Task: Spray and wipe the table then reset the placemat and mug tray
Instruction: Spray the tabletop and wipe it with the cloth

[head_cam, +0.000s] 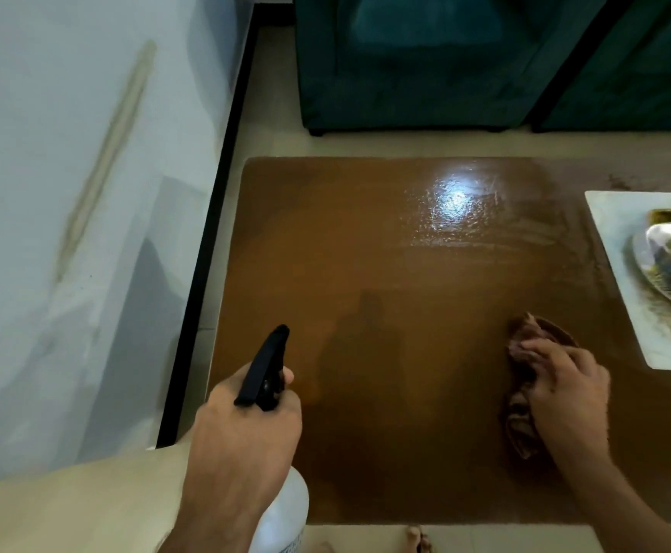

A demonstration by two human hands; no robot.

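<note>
The left hand [246, 429] wraps its fingers tight around the spray bottle [278, 508] at the near left edge of the brown table [366, 273]. The right hand [565, 389] presses a dark cloth [525, 353] on the table, fingers bent over it. The white placemat [625, 281] lies at the right edge.

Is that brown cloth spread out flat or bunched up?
Bunched up. The cloth lies crumpled in folds under the right hand, which presses it onto the table.
</note>
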